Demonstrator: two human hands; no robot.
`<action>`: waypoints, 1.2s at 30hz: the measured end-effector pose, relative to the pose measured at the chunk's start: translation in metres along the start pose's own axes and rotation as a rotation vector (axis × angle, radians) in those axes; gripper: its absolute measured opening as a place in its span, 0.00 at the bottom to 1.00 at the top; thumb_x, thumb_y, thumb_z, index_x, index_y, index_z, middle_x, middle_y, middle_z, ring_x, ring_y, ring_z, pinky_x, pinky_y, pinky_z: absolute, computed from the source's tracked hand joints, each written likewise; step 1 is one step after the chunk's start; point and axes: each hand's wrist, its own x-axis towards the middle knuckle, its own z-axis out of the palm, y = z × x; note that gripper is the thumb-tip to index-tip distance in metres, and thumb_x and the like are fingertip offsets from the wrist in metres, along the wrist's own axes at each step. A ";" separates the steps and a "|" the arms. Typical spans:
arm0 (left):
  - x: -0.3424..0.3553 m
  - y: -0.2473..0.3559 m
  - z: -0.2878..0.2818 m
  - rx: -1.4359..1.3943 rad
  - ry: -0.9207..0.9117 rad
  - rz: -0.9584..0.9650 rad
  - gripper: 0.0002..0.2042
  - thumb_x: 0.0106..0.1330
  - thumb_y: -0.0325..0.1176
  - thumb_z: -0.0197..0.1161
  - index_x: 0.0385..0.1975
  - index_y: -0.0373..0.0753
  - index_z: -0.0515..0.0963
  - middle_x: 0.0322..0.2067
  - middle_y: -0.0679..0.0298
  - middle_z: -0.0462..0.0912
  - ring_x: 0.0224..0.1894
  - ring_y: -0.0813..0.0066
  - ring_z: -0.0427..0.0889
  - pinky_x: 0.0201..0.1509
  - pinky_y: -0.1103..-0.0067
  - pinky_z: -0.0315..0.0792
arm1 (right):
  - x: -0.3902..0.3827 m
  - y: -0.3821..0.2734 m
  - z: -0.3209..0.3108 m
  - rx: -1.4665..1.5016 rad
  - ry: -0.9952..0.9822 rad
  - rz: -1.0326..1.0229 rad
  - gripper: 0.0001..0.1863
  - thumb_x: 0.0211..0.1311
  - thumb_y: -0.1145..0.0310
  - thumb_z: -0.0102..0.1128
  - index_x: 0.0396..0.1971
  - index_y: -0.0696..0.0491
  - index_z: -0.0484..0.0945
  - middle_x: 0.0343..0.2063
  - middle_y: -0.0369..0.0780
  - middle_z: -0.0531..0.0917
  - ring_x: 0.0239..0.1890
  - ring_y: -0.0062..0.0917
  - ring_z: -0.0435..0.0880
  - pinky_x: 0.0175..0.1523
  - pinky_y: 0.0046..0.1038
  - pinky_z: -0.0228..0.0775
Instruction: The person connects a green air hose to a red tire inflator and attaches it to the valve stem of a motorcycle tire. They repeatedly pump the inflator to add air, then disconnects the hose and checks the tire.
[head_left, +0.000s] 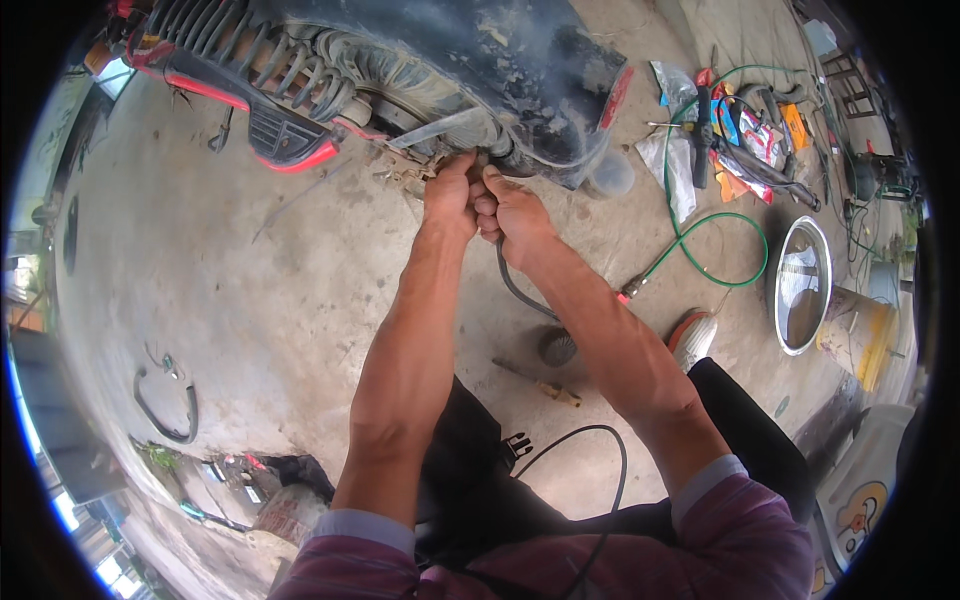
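Note:
Both my hands are close together at the lower edge of a motorbike's rear end, below its black mudguard (530, 60). My left hand (450, 195) is closed at the wheel hub area; its fingertips and what they grip are hidden. Beside it, my right hand (515, 208) has its fingers curled, the thumb pointing up towards the bike. A black hose or cable (515, 285) hangs out from under the right hand and curves down behind my right forearm. A flat metal bar (437, 128) juts out just above my left hand. Left of it is a coil spring (260, 60).
Right of the bike lie tools and coloured packets (745, 140), with a green air hose (765, 250) looped below. A metal basin (803, 285) stands beside a yellowish bucket (860, 335). Near my feet are a dark round part (556, 346) and a brass-coloured tool (550, 388).

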 end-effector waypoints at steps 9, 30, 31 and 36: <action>-0.002 0.002 -0.010 0.158 -0.014 -0.021 0.19 0.78 0.52 0.52 0.36 0.42 0.74 0.12 0.64 0.69 0.08 0.68 0.64 0.08 0.68 0.58 | 0.005 -0.001 -0.003 -0.007 -0.060 0.010 0.19 0.78 0.52 0.57 0.30 0.50 0.76 0.21 0.34 0.76 0.20 0.22 0.70 0.26 0.28 0.60; 0.003 -0.002 -0.016 0.172 -0.041 0.009 0.20 0.75 0.55 0.55 0.38 0.42 0.76 0.10 0.64 0.70 0.06 0.67 0.65 0.06 0.68 0.60 | 0.005 -0.006 -0.008 0.037 -0.148 0.024 0.16 0.79 0.52 0.55 0.38 0.50 0.74 0.21 0.34 0.75 0.20 0.23 0.72 0.26 0.29 0.62; 0.000 -0.002 -0.013 0.178 -0.035 0.008 0.20 0.75 0.55 0.55 0.38 0.42 0.76 0.11 0.64 0.70 0.06 0.67 0.65 0.06 0.68 0.60 | 0.005 -0.006 -0.010 0.049 -0.159 0.024 0.16 0.79 0.51 0.55 0.38 0.50 0.74 0.21 0.34 0.75 0.21 0.23 0.72 0.26 0.29 0.63; -0.014 0.000 0.000 0.186 -0.002 0.026 0.17 0.77 0.51 0.54 0.38 0.42 0.76 0.11 0.65 0.70 0.06 0.71 0.64 0.05 0.70 0.57 | 0.000 -0.005 -0.016 0.065 -0.190 0.019 0.17 0.79 0.50 0.55 0.40 0.50 0.75 0.23 0.35 0.76 0.22 0.24 0.74 0.28 0.30 0.64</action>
